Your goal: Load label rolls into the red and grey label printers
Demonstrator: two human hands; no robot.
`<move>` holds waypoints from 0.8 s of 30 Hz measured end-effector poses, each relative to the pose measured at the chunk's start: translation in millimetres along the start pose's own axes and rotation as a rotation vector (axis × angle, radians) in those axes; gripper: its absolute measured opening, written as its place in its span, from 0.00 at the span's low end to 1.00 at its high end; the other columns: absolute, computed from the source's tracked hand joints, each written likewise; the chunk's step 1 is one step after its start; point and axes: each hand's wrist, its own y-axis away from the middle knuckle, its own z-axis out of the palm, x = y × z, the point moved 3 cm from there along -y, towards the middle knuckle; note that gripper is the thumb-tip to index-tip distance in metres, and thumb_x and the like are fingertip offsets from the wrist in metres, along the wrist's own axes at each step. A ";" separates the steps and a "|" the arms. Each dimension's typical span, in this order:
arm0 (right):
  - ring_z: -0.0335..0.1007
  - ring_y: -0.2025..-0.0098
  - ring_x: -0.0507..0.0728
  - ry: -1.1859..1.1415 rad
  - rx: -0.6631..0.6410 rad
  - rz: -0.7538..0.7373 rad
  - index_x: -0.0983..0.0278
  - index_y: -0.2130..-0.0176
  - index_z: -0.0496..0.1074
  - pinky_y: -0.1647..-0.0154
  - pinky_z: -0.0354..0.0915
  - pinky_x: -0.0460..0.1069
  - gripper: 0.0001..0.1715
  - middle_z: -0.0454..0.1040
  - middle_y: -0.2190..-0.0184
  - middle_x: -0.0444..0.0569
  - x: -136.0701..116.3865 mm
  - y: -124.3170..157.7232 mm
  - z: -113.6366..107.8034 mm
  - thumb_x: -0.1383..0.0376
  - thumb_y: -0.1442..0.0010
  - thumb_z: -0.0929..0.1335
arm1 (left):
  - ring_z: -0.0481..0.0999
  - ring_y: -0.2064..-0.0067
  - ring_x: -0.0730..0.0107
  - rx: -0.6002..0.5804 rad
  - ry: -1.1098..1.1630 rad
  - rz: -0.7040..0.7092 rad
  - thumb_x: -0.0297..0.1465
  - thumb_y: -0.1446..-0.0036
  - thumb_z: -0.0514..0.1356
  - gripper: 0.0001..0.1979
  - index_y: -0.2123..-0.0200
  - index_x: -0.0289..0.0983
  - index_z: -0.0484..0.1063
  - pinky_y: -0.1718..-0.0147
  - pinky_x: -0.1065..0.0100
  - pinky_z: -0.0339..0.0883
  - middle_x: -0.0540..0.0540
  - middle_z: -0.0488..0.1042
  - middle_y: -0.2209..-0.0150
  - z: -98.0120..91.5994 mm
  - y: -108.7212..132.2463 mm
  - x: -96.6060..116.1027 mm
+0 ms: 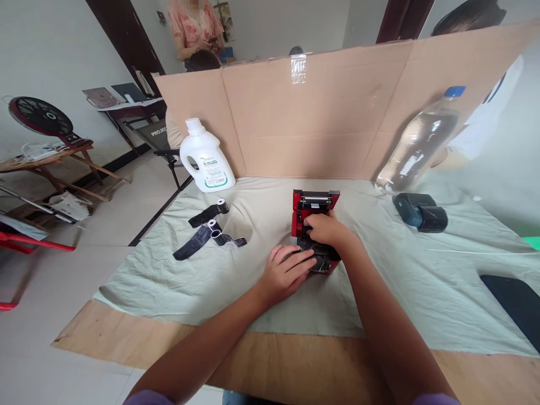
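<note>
A small red and black printer (315, 203) stands open on the pale cloth (236, 264) in the middle of the table. My right hand (327, 229) reaches into its open top, fingers curled over the black parts inside. My left hand (287, 271) rests against the printer's near left side, fingers bent and touching a black glossy ribbon or film at its front. To the left on the cloth lie two unrolled black ribbon spools with white cores (208, 215) (211, 235).
A white detergent jug (205, 159) stands at the back left, a clear plastic bottle (415, 146) leans at the back right. A dark blue device (418, 211) lies right of the printer. A cardboard screen (320, 112) walls the back. Another person stands beyond it.
</note>
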 end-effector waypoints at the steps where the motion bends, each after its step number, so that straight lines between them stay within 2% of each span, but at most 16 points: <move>1: 0.73 0.48 0.65 -0.033 -0.008 -0.014 0.64 0.56 0.77 0.42 0.56 0.58 0.15 0.80 0.54 0.56 0.8 4.8 -4.7 0.69 0.40 0.64 | 0.72 0.46 0.62 0.004 0.001 -0.010 0.26 0.37 0.58 0.15 0.49 0.43 0.76 0.47 0.58 0.64 0.49 0.80 0.48 -0.3 -0.8 0.3; 4: 0.74 0.52 0.62 -0.271 -0.027 -0.092 0.61 0.56 0.78 0.49 0.63 0.53 0.16 0.80 0.54 0.51 10.5 27.7 -27.1 0.60 0.37 0.64 | 0.72 0.47 0.64 0.019 0.013 -0.031 0.26 0.36 0.57 0.14 0.50 0.44 0.77 0.48 0.59 0.64 0.50 0.81 0.49 -1.8 -3.1 1.6; 6: 0.74 0.55 0.62 -0.416 0.026 -0.077 0.61 0.57 0.79 0.53 0.65 0.53 0.19 0.80 0.56 0.50 24.8 42.4 -43.3 0.54 0.36 0.64 | 0.72 0.47 0.65 0.032 0.020 -0.033 0.26 0.35 0.57 0.14 0.51 0.44 0.77 0.49 0.60 0.64 0.51 0.81 0.50 -3.2 -4.2 2.6; 7: 0.74 0.56 0.62 -0.440 0.095 -0.017 0.61 0.58 0.79 0.53 0.66 0.53 0.20 0.80 0.58 0.51 34.1 46.9 -49.5 0.52 0.37 0.64 | 0.73 0.47 0.65 0.036 0.020 -0.030 0.25 0.35 0.57 0.14 0.52 0.44 0.78 0.49 0.61 0.64 0.51 0.81 0.50 -3.7 -4.6 3.2; 9: 0.73 0.56 0.63 -0.457 0.319 0.157 0.62 0.58 0.78 0.53 0.66 0.56 0.22 0.80 0.58 0.54 52.6 48.8 -55.7 0.51 0.38 0.64 | 0.73 0.48 0.66 0.039 0.010 -0.017 0.26 0.34 0.56 0.13 0.53 0.45 0.78 0.49 0.61 0.64 0.51 0.82 0.51 -4.5 -5.0 4.8; 11: 0.73 0.56 0.62 -0.545 0.541 0.250 0.63 0.55 0.76 0.53 0.66 0.56 0.23 0.79 0.57 0.55 64.0 41.8 -51.4 0.51 0.38 0.63 | 0.73 0.48 0.66 0.041 0.001 0.003 0.27 0.34 0.56 0.13 0.54 0.45 0.79 0.50 0.61 0.64 0.51 0.82 0.52 -4.9 -4.9 6.9; 13: 0.72 0.59 0.60 -0.720 0.652 0.202 0.63 0.53 0.74 0.56 0.67 0.55 0.24 0.78 0.56 0.54 66.8 28.9 -39.4 0.51 0.38 0.62 | 0.73 0.49 0.66 0.050 -0.001 0.024 0.27 0.34 0.56 0.13 0.54 0.45 0.78 0.50 0.62 0.64 0.51 0.82 0.52 -5.6 -4.5 9.2; 16: 0.69 0.63 0.57 -0.925 0.689 0.119 0.62 0.61 0.74 0.62 0.67 0.52 0.22 0.77 0.62 0.50 64.8 15.8 -21.7 0.48 0.40 0.62 | 0.73 0.49 0.67 0.070 0.009 0.050 0.27 0.34 0.56 0.13 0.52 0.45 0.77 0.49 0.62 0.63 0.51 0.82 0.52 -7.7 -3.6 12.0; 19: 0.67 0.63 0.56 -1.016 0.717 0.114 0.62 0.68 0.71 0.63 0.65 0.50 0.20 0.75 0.67 0.48 61.9 20.5 -11.9 0.48 0.41 0.64 | 0.73 0.49 0.67 0.081 0.020 0.066 0.27 0.35 0.56 0.13 0.52 0.45 0.77 0.50 0.62 0.63 0.51 0.82 0.52 -10.4 -2.4 13.3; 21: 0.68 0.60 0.57 -1.059 0.719 0.098 0.61 0.67 0.71 0.61 0.65 0.50 0.17 0.75 0.65 0.48 58.7 29.8 -6.6 0.50 0.42 0.65 | 0.73 0.49 0.66 0.079 0.014 0.067 0.27 0.35 0.56 0.13 0.52 0.45 0.77 0.50 0.61 0.64 0.51 0.82 0.52 -11.7 -1.1 12.9; 24: 0.68 0.51 0.59 -1.052 0.740 0.039 0.61 0.67 0.71 0.53 0.66 0.52 0.10 0.74 0.55 0.50 52.1 46.8 4.8 0.57 0.45 0.65 | 0.73 0.48 0.66 0.073 0.006 0.068 0.28 0.35 0.55 0.13 0.53 0.46 0.78 0.50 0.61 0.64 0.51 0.82 0.52 -12.0 1.8 12.2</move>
